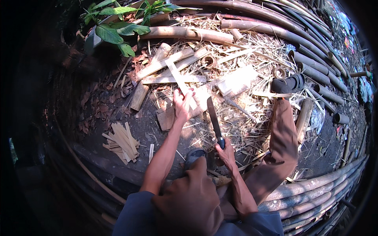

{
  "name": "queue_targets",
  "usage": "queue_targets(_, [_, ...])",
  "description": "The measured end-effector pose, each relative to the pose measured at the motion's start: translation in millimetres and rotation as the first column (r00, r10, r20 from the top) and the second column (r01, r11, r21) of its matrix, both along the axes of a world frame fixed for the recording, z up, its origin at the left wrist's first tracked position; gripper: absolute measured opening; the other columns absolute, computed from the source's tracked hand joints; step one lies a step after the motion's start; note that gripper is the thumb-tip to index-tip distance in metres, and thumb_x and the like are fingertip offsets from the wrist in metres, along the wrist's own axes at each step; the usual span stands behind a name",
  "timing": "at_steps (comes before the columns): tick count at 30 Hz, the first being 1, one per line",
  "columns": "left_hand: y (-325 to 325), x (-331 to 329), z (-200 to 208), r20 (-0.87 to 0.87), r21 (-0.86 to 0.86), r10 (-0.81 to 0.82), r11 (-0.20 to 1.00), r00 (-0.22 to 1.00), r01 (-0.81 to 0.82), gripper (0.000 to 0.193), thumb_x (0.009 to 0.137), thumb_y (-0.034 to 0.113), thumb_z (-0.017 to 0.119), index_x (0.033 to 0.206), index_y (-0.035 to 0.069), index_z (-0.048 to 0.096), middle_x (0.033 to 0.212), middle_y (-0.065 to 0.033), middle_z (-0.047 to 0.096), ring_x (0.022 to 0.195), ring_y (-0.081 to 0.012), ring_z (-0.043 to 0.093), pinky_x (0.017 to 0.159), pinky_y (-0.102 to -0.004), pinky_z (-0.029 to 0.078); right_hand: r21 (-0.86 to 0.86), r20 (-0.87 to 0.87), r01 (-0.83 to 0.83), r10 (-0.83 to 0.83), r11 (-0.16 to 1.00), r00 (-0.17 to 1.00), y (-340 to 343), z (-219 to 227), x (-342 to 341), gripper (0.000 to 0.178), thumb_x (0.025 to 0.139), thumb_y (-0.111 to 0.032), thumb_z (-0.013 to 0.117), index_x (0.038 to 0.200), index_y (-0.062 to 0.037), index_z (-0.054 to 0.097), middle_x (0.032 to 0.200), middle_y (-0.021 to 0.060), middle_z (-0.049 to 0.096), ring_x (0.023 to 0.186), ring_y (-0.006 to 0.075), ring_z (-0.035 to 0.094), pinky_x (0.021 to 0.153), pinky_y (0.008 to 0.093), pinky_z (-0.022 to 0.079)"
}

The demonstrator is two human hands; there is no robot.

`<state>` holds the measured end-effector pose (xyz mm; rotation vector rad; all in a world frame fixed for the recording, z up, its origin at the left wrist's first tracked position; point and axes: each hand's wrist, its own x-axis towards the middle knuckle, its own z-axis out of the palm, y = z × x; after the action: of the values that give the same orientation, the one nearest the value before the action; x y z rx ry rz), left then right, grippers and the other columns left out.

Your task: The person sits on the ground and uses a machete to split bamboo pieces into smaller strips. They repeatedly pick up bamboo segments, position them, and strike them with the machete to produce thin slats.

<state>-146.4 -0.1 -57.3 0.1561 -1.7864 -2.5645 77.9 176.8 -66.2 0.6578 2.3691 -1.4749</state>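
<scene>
My left hand (182,103) is closed around a pale split bamboo strip (176,76), which slants up and to the left, away from me. In my right hand (226,151) is the dark handle of a long-bladed knife (214,118), its blade pointing away from me, a short way right of the strip and apart from it. Under and beyond both hands lies a wooden board (165,117), partly covered by my left hand and bright with sun. A pale block (236,82) rests on its far part.
Thin bamboo slats (123,142) lie piled at left. Split bamboo pieces (173,80) lie beyond my left hand, among shavings (236,129). Bamboo poles (271,27) are stacked at the far side and right, more poles (315,188) at near right. A leafy plant (118,29) stands far left.
</scene>
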Motion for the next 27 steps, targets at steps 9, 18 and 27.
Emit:
queue_targets(9, [-5,-11,12,-0.067,0.059,0.057,0.997,0.996,-0.053,0.037,0.098,0.011,0.053,0.129,-0.007,0.042,0.111,-0.0192,0.063,0.104,-0.0248,0.063,0.094,-0.0347,0.049,-0.094,-0.215,0.051,-0.07,0.994,0.974,-15,80,-21,0.04,0.087,-0.021,0.059,0.123,-0.0023,0.054,0.079,0.0109,0.063,0.069,0.0207,0.06,0.066,0.0357,0.048])
queue_targets(18, [15,4,13,-0.314,-0.208,-0.103,0.977,0.944,0.038,0.028,0.099,0.013,0.04,0.115,-0.006,0.053,0.085,-0.0066,0.058,0.087,-0.0147,0.054,0.087,-0.0318,0.043,-0.493,-0.23,0.019,-0.151,0.87,0.961,-24,127,-76,0.065,0.088,-0.011,0.05,0.151,-0.0139,0.031,0.072,0.0005,0.057,0.059,0.0055,0.049,0.055,0.0225,0.044])
queue_targets(27, [30,27,25,-0.102,0.032,-0.21,0.976,0.972,0.215,0.043,0.105,0.042,0.032,0.081,0.009,0.043,0.078,-0.0018,0.039,0.076,-0.0121,0.037,0.074,-0.0269,0.031,-0.664,-0.071,0.114,-0.214,0.739,0.974,-29,139,-108,0.035,0.105,-0.037,0.037,0.116,-0.009,0.054,0.062,-0.0012,0.048,0.045,0.0069,0.044,0.04,0.0232,0.038])
